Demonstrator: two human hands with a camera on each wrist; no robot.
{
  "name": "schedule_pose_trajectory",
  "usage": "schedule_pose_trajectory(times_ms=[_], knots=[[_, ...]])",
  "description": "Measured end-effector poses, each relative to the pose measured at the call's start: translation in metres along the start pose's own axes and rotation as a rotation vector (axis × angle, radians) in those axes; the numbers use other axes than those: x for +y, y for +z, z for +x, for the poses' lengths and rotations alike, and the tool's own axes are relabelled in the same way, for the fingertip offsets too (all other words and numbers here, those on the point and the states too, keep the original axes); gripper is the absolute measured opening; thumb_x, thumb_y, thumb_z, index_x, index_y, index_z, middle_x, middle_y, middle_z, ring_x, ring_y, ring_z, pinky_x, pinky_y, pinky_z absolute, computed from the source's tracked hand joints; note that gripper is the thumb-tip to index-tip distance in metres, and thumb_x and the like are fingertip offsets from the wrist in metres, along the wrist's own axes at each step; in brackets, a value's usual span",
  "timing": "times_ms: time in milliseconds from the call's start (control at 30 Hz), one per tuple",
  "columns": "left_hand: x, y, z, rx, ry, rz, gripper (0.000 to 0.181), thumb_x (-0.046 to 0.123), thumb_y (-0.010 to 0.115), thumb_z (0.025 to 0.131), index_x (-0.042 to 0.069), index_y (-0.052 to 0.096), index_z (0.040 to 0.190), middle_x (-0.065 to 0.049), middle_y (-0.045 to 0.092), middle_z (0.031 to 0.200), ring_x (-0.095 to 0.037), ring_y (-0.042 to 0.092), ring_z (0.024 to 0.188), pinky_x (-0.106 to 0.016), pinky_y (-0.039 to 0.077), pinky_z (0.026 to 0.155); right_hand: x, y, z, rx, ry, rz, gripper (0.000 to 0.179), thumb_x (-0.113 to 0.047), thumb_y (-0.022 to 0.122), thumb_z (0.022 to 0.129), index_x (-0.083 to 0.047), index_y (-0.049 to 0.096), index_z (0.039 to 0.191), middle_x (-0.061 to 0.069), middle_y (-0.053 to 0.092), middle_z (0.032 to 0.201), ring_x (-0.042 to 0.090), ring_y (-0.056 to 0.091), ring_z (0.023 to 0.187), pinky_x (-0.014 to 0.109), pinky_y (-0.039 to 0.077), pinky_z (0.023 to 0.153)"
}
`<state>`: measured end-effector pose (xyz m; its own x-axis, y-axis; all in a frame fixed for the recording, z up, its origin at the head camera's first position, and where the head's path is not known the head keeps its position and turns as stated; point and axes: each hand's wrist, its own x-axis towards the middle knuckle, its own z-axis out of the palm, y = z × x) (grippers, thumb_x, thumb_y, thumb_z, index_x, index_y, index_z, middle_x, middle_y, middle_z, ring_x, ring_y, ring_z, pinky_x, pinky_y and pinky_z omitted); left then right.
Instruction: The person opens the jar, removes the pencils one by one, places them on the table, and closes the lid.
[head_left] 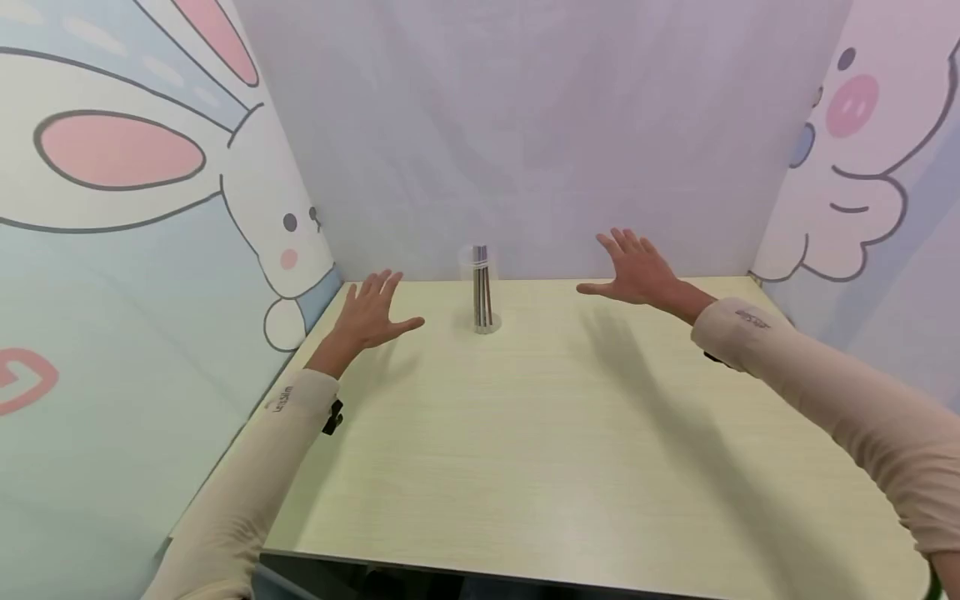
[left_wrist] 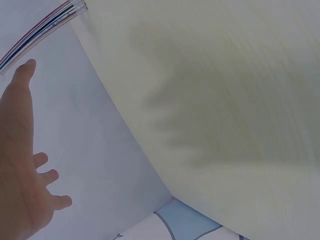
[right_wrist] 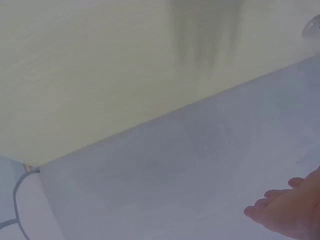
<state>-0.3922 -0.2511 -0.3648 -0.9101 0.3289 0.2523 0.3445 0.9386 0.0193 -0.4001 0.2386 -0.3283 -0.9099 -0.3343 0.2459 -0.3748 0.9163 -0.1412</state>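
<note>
A clear cylindrical container [head_left: 486,327] stands upright near the back of the table, with a bundle of thin dark, silvery and reddish rods [head_left: 482,287] inside. Their exact kind cannot be told. To its left, my left hand [head_left: 371,312] hovers above the table, fingers spread and thumb toward the container. Farther off on the right, my right hand [head_left: 637,271] is also raised with fingers apart. Both hands hold nothing and touch nothing. In the left wrist view the rods [left_wrist: 37,32] appear beyond my thumb. Only the container's rounded edge [right_wrist: 312,27] enters the right wrist view.
The pale wood-look table [head_left: 480,450] runs up to a plain whitish back panel [head_left: 525,142]. Side panels with cartoon animals stand at left [head_left: 112,292] and right [head_left: 862,208]. The table's dark front edge [head_left: 420,567] lies at the bottom.
</note>
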Motion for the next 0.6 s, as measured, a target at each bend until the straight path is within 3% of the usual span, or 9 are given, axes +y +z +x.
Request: schedule_pose_trajectory(times_ms=[200,600], knots=[[0.015,0.004,0.005,-0.011,0.001,-0.067,0.103,0.074,0.056,0.079,0.014,0.017,0.153,-0.012,0.02,0.157,-0.034,0.017,0.143,-0.062,0.011,0.112,-0.018,-0.001,0.009,-0.024,-0.031,0.007,0.104,-0.067,0.061,0.08,-0.005,0.019,0.152,0.021,0.014,0.157,0.039,0.007,0.145,0.055,0.006,0.115],[0.04,0.02,0.02,0.036,0.021,-0.176,0.105,0.075,0.058,0.076,0.014,0.02,0.153,-0.009,0.026,0.155,-0.03,0.027,0.141,-0.052,0.028,0.11,-0.055,0.005,0.031,-0.058,-0.028,0.076,0.105,-0.069,0.06,0.08,-0.007,0.016,0.153,0.015,0.013,0.159,0.034,0.01,0.146,0.054,0.013,0.114]])
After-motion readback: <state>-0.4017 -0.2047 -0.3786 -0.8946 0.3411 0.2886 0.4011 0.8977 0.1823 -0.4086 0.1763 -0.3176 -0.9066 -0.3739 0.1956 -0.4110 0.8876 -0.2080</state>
